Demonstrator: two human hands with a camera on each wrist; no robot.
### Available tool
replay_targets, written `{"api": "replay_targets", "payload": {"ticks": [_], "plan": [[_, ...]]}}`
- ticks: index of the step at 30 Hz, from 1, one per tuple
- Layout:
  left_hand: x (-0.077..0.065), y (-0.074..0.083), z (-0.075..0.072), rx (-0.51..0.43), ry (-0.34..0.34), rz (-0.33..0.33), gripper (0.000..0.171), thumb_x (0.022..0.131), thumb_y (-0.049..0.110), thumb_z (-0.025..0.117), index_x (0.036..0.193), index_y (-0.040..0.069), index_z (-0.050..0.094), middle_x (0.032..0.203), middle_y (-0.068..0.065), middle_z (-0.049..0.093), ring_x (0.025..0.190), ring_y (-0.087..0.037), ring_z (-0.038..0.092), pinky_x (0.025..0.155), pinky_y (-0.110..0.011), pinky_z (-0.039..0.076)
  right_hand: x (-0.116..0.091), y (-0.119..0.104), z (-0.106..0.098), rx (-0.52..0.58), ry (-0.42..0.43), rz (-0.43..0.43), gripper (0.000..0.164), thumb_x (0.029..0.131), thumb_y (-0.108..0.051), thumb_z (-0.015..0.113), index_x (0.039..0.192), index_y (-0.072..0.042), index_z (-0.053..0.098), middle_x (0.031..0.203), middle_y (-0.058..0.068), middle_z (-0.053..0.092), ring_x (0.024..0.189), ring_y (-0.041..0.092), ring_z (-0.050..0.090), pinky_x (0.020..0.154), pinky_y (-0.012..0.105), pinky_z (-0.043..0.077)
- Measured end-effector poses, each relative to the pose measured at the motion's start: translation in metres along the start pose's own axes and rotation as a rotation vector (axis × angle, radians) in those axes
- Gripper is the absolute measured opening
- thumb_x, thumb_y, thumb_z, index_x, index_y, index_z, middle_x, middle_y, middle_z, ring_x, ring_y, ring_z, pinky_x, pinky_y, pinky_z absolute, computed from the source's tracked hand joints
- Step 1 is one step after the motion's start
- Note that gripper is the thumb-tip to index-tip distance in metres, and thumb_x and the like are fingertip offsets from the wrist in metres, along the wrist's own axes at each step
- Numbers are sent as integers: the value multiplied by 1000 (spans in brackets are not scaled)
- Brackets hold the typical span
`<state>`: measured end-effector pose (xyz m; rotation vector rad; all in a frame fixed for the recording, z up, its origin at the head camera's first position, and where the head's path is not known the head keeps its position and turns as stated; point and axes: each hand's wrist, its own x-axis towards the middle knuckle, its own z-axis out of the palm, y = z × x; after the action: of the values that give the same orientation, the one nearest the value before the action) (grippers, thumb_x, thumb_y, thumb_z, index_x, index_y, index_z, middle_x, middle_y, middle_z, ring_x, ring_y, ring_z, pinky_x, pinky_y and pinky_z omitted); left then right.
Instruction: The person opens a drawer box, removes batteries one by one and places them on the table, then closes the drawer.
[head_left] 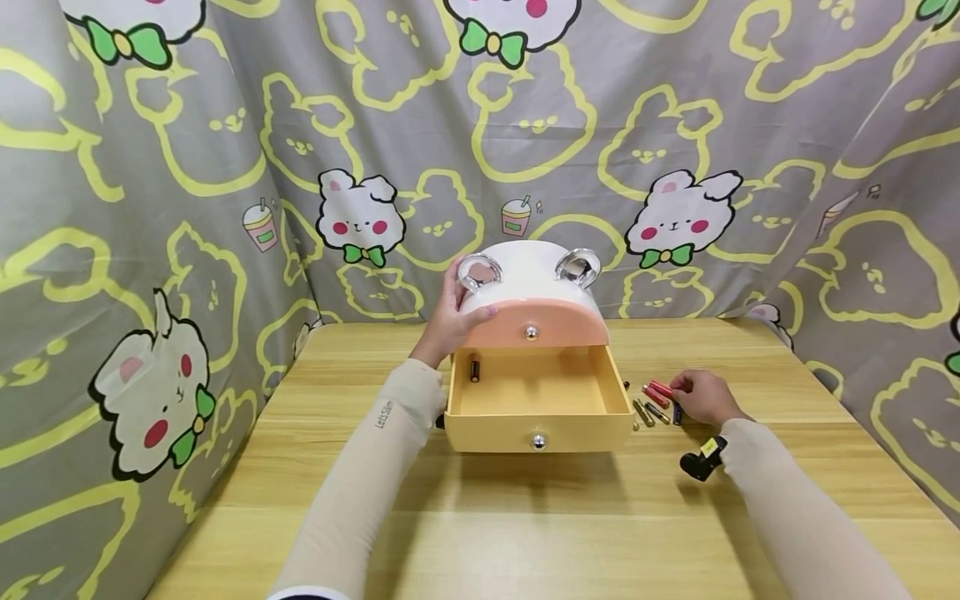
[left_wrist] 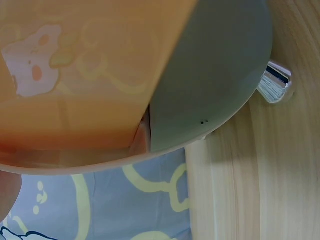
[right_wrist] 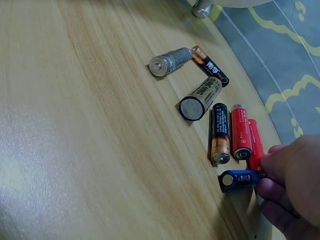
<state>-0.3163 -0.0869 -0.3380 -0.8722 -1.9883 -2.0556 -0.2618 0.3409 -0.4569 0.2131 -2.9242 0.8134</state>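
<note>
A small white storage box [head_left: 525, 271] with ear-like rings stands on the table, its yellow lower drawer [head_left: 542, 433] pulled out and its orange upper drawer [head_left: 555, 325] closed. One dark battery [head_left: 475, 371] lies inside the yellow drawer at the left. My left hand [head_left: 447, 321] grips the box's left side, thumb on the orange front. To the right, my right hand [head_left: 705, 398] pinches the end of a red battery [right_wrist: 255, 145]. Beside it lie another red battery [right_wrist: 241, 131], a blue battery [right_wrist: 239, 178] touching the fingers, and a black-and-copper battery [right_wrist: 220, 132].
Farther along the table lie a gold-labelled battery [right_wrist: 201, 98], a small black battery [right_wrist: 210, 65] and a silvery battery [right_wrist: 170, 62]. A patterned curtain [head_left: 540, 150] hangs behind the wooden table [head_left: 525, 533] and at both sides.
</note>
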Motion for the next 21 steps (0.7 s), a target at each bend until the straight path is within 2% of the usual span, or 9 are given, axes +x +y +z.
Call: {"api": "replay_targets", "payload": {"ticks": [7,11,21], "plan": [[0,3,1,0,-5,-33,98,81,-8,66,153,16,5,145,-21,38,124,-22,42,105,-30,33,0,1,1,3,5,2,11,89,-7,63,91,4,66,82,13,64,78,30,58,72,49,46],[0,3,0,5,-7,-38,99,82,-6,67,154,16,2,146,-22,37,124,-22,42,105,-31,33,-1,0,0,3,8,6,12,90,-7,63,92,4,65,81,12,63,78,30,58,72,48,46],[0,1,0,12,2,-17,97,79,1,70,153,16,9,141,-18,42,121,-21,45,103,-31,35,-3,-1,-1,21,-10,26,19,90,-8,60,98,9,61,84,15,63,79,32,59,73,49,46]]}}
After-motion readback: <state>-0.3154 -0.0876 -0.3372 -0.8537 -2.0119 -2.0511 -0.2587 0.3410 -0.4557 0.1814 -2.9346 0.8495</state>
